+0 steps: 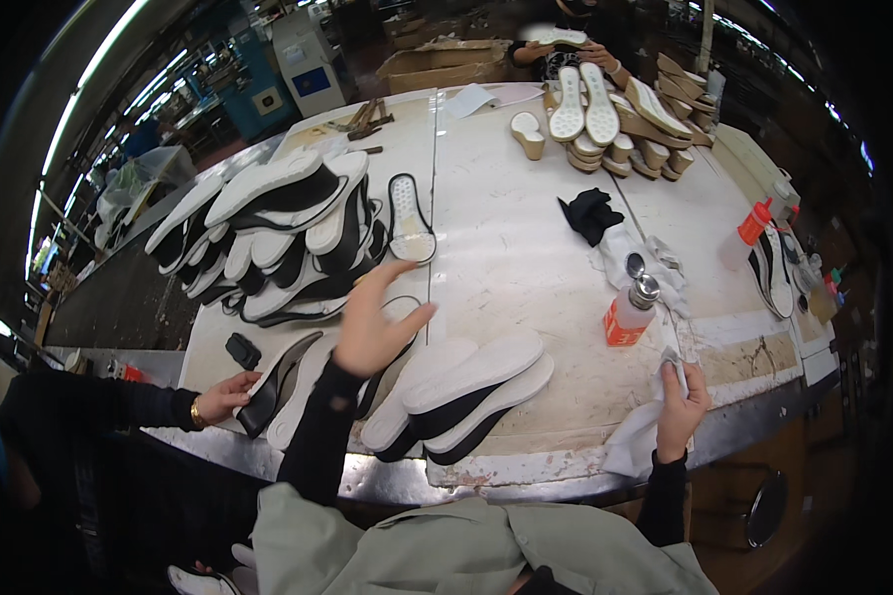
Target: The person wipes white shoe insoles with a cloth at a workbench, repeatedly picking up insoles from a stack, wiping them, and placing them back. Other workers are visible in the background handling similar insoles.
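The left hand's (372, 322) fingers are spread, thumb apart, above the counter (511, 263). The right hand's (683, 409) fingers pinch a white cloth (672, 359) near the front edge. Between the hands lie white-and-black wedge soles (481, 392). An orange-labelled bottle (629, 319) stands just beyond the right hand. Farther left, more soles are heaped in a pile (278, 233); a co-worker's hand (226, 399) holds a dark sole (269, 392).
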The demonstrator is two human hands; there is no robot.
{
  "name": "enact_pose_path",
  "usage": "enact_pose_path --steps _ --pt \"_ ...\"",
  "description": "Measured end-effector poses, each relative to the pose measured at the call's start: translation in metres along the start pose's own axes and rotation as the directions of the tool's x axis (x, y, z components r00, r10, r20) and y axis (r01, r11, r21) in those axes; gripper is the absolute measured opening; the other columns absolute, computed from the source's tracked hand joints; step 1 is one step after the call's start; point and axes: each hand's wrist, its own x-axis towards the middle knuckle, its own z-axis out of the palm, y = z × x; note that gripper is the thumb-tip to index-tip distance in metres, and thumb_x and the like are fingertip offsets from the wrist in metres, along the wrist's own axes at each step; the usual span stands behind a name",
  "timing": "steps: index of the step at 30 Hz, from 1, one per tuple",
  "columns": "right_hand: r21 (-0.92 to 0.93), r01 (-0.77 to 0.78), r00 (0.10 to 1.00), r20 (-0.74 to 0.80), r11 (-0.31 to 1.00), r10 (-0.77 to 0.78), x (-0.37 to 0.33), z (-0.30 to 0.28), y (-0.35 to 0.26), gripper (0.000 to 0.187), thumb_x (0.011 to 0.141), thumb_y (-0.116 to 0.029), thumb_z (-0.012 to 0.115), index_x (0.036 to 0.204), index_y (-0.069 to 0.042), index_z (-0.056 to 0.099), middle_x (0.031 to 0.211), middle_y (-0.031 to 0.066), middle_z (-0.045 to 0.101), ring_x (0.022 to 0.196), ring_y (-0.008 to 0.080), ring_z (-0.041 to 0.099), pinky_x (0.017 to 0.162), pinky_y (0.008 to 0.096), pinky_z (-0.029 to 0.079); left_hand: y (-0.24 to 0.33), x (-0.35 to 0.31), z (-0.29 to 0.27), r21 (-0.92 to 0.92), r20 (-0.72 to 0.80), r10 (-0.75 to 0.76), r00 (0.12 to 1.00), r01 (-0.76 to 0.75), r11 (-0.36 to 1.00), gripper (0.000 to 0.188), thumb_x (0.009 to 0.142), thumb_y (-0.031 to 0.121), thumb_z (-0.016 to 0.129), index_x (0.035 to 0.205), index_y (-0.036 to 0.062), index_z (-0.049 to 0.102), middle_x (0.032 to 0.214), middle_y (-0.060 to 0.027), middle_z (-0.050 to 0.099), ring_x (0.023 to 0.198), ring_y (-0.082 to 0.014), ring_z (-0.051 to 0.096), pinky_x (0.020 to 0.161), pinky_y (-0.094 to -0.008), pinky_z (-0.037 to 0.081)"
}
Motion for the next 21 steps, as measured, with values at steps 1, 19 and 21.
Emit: enact_pose_path --steps 1,19,21 --pt "0.011 -0.007 1.000 -0.011 1.000 0.007 0.000 0.000 -0.003 0.006 0.086 0.002 0.067 0.088 0.006 0.063 0.083 0.0041 0.057 0.078 0.0115 0.053 0.072 0.0242 0.042 -0.022 0.030 0.030 0.006 0.046 -0.013 0.999 0.012 1.000 0.061 0.077 0.030 0.078 0.124 -0.0036 0.057 0.121 -0.0181 0.063 0.115 -0.0309 0.058 0.099 -0.0398 0.045" --pt "-0.270 0.452 0.881 0.284 0.850 -0.378 0.106 0.035 -0.046 0.011 0.075 -0.005 0.072 0.086 -0.003 0.071 0.077 0.0090 0.060 0.079 0.0281 0.053 0.071 0.0378 0.039 -0.157 0.183 0.145 -0.058 -0.521 -0.377 0.765 0.409 0.911 0.093 0.062 0.020 0.080 0.140 -0.0053 0.035 0.131 -0.0291 0.050 0.124 -0.0416 0.048 0.109 -0.0425 0.037" --pt "-0.371 0.492 0.850 0.399 0.788 -0.343 0.113 0.043 -0.039 0.008 0.076 -0.010 0.071 0.081 -0.005 0.070 0.078 0.0087 0.060 0.084 0.0293 0.054 0.075 0.0397 0.037 -0.102 0.176 0.130 -0.167 -0.533 -0.238 0.812 0.174 0.970 0.082 0.060 0.020 0.077 0.129 -0.0088 0.045 0.112 -0.0275 0.062 0.102 -0.0377 0.062 0.092 -0.0398 0.049"
